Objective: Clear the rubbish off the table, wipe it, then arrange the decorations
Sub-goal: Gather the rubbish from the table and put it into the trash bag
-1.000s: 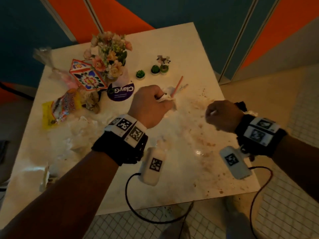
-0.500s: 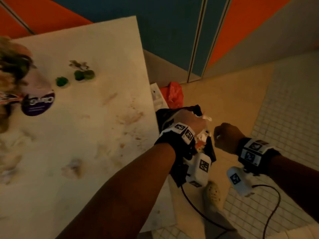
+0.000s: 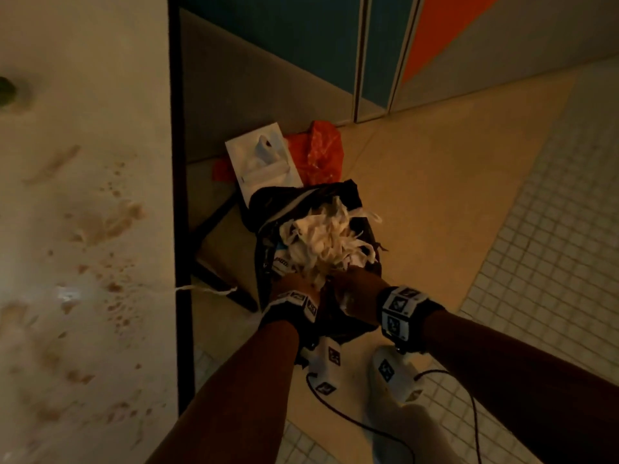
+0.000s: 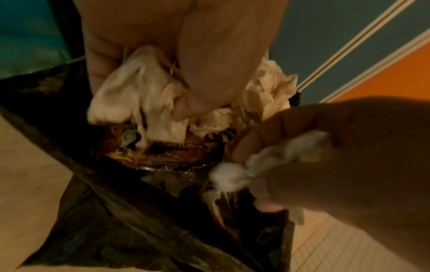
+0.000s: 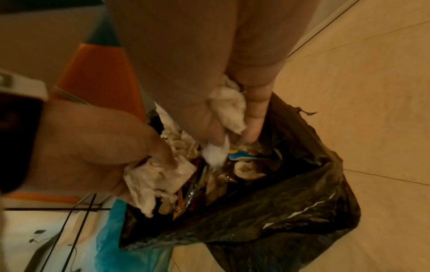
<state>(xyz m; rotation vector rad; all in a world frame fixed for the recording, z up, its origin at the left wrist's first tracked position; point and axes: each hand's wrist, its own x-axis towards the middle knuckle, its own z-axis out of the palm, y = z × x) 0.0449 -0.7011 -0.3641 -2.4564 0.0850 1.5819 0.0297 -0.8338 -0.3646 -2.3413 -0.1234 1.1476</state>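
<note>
Both hands hang over an open black rubbish bag (image 3: 298,202) on the floor beside the stained white table (image 3: 83,195). My left hand (image 3: 294,284) grips a crumpled, soiled tissue (image 4: 111,110) above the bag's mouth. Close on its right, my right hand (image 3: 348,291) pinches a small white tissue wad (image 5: 228,103). A heap of used tissues (image 3: 328,239) and snack wrappers (image 4: 177,150) fills the bag (image 5: 291,202). In the left wrist view the right hand (image 4: 325,147) holds its wad (image 4: 232,176) just over the rubbish.
A white tissue box (image 3: 264,162) and an orange plastic bag (image 3: 318,152) lie on the floor behind the rubbish bag. The table's dark edge (image 3: 181,229) runs close on the left. A small green plant (image 3: 5,92) shows at the table's far left. My shoe (image 3: 398,380) stands below.
I have turned from the table to the floor. Both hands carried their tissues off the tabletop and down over the black bag, ending close together.
</note>
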